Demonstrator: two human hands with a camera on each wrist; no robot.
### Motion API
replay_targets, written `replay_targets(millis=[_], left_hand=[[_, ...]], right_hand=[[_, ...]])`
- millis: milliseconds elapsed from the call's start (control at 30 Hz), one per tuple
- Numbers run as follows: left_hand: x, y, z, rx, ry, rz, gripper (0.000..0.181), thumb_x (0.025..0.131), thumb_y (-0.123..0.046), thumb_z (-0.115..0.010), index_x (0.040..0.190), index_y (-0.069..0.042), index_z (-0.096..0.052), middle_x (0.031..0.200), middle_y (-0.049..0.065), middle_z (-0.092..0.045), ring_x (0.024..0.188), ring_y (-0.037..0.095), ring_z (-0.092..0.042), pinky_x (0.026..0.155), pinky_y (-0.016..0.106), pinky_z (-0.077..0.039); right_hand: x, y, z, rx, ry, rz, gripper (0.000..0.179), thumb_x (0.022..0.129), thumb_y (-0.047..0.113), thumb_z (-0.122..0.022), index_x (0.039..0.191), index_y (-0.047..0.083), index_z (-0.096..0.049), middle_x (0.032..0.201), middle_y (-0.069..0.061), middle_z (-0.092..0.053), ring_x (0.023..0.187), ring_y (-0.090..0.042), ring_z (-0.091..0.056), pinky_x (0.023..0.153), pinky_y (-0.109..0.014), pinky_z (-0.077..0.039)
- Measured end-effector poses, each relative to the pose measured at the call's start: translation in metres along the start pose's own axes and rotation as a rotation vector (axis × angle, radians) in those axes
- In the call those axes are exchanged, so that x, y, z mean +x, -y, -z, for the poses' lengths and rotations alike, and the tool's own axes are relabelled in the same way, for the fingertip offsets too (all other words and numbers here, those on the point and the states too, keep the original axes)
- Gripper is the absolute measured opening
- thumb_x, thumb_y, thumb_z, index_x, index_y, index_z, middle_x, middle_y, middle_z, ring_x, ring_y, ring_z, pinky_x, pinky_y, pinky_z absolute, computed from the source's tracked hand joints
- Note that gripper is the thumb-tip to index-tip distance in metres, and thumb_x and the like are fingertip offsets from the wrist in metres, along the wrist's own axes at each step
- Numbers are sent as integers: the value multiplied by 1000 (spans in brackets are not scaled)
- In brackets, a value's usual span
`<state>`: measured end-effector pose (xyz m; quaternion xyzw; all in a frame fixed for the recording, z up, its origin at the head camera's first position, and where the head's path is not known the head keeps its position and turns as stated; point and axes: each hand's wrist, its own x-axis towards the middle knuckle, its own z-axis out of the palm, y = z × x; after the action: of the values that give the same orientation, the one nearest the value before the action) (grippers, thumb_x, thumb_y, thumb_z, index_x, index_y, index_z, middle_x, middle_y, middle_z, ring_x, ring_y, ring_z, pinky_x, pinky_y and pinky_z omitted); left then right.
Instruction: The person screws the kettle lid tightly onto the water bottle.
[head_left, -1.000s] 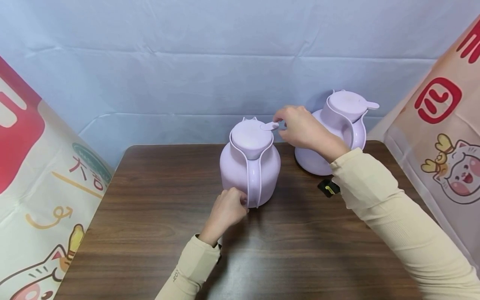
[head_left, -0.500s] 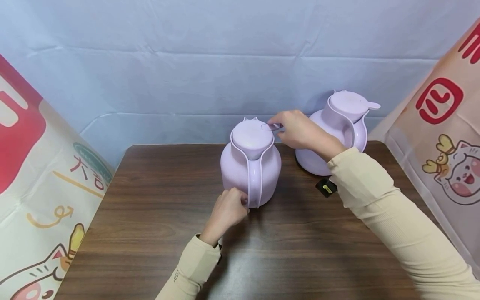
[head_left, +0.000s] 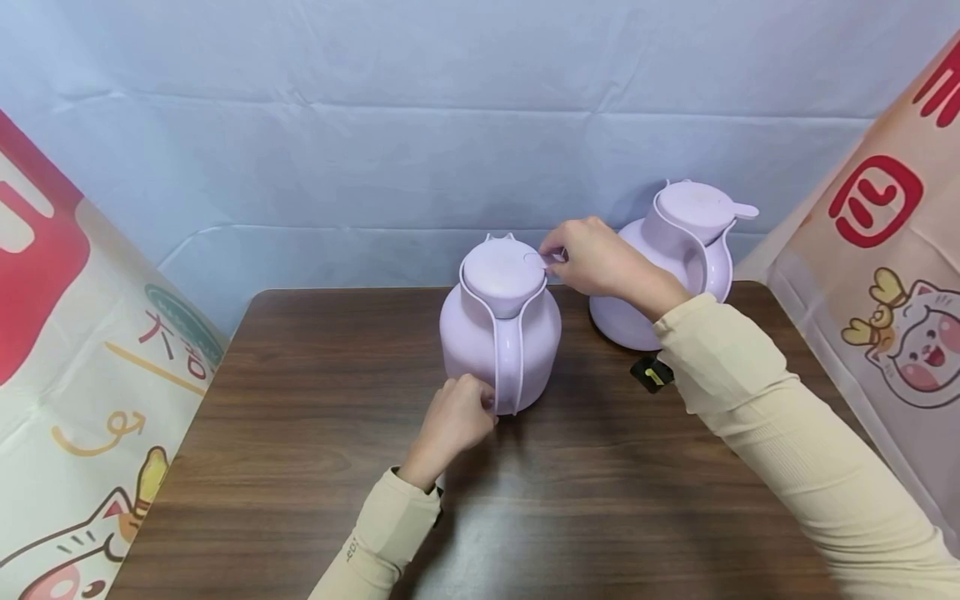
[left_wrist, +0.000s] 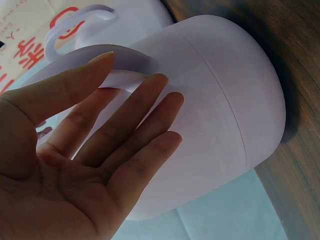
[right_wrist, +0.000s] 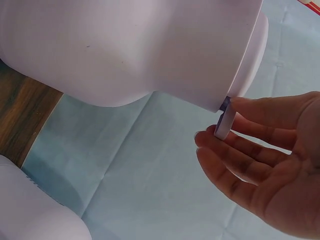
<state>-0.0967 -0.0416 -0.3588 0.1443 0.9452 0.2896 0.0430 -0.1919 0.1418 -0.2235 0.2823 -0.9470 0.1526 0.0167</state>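
A lavender thermos jug (head_left: 467,337) stands upright on the table, its handle (head_left: 509,367) towards me. My left hand (head_left: 457,410) holds the lower part of that handle; in the left wrist view the thumb and index finger lie about the handle, the other fingers stretched beside the body. On top sits a round lid (head_left: 498,271) with small ear-like points at its back. With thumb and fingers, my right hand (head_left: 596,260) pinches the lever (right_wrist: 226,124) at the lid's right edge. In the head view the fingers partly hide it.
A second lavender thermos jug (head_left: 632,323) stands behind my right forearm, near the table's back edge. A black tag (head_left: 651,374) with a yellow mark lies by my right cuff. Pale blue cloth (head_left: 375,167) hangs behind the wooden table (head_left: 315,375), printed sheets at both sides.
My right hand has moved slightly left and its fingers have come together on the lid's lever, which sits lower than a second ago. The left hand and the jug have stayed put.
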Motion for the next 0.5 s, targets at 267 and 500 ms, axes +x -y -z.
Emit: replay_targets(millis=[267,500], left_hand=[[0,0,0,-3,-1,-7,34,65,-3,-65,47,-14,-38,47,-7,-24,49,15,-31,45,27,-28],[0,1,-1,4,-8,-13,36,64,-3,-65,47,-15,-36,47,-7,-24,49,15,-31,45,27,-29]], right_hand=[[-1,3,3,-7,53,-43,8,78,2,-63,71,3,-59,66,-6,-49,70,-24,-47,66,-36,-36],[-2,6,4,-13,60,-41,3,78,1,-62,75,0,-62,68,-8,-52,70,-25,-48,66,-37,-38]])
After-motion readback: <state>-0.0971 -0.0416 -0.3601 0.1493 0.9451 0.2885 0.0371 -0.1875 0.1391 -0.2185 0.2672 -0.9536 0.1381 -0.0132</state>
